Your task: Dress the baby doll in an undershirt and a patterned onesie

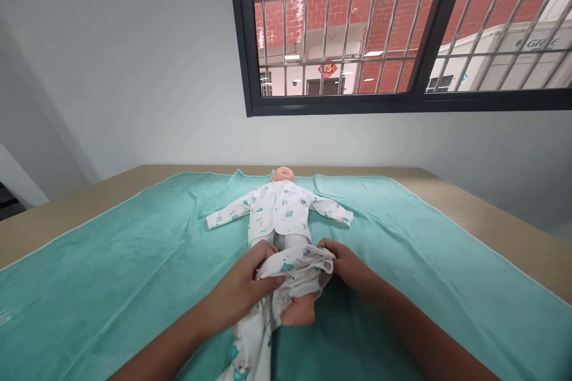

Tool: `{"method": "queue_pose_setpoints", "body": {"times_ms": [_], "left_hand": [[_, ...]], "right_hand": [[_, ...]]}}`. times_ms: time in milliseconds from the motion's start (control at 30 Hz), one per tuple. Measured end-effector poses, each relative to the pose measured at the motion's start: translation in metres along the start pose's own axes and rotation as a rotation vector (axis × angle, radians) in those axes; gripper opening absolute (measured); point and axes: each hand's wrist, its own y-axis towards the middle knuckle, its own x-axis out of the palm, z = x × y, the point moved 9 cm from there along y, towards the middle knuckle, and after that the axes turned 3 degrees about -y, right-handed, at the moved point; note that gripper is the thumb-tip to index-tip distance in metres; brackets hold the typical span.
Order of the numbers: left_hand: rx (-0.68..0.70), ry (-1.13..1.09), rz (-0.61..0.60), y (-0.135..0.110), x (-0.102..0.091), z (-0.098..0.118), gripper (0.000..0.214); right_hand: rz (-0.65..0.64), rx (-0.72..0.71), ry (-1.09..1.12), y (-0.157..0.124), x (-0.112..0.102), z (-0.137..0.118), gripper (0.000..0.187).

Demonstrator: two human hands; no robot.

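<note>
A baby doll (283,174) lies on its back, its head toward the wall. It wears a white printed jacket (288,209) with both sleeves spread outward. White printed pants (295,268) are bunched around its legs, and one bare foot (298,311) sticks out below the bunched cloth. The other pant leg (250,345) trails down toward me, mostly covering that leg. My left hand (254,274) grips the bunched pants from the left, thumb on top. At the right side of the waistband, my right hand (339,259) pinches the cloth.
A green blanket (134,262) with some creases covers most of the wooden table (469,208). Behind it stands a pale wall (179,101) with a dark-framed, barred window (330,104).
</note>
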Motion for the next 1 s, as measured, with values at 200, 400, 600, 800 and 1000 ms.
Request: {"method": "queue_pose_setpoints", "body": {"times_ms": [200, 400, 600, 800, 1000], "left_hand": [[-0.15, -0.643, -0.107, -0.012, -0.003, -0.025, 0.027], [-0.096, -0.832, -0.051, 0.001, -0.044, -0.037, 0.014], [-0.072, -0.7, -0.033, 0.031, -0.063, -0.072, 0.025], [0.035, -0.819, 0.021, 0.031, -0.04, -0.073, 0.031], [0.002, -0.928, 0.141, 0.029, -0.04, -0.07, 0.035]], "right_hand": [[-0.079, -0.035, -0.085, 0.003, 0.003, 0.001, 0.016], [-0.149, -0.057, -0.013, -0.004, 0.002, -0.006, 0.016], [-0.15, -0.05, -0.26, -0.008, 0.002, -0.005, 0.015], [0.028, -0.204, -0.191, -0.009, 0.002, -0.044, 0.033], [-0.061, -0.205, -0.522, 0.022, 0.067, -0.108, 0.033]]}}
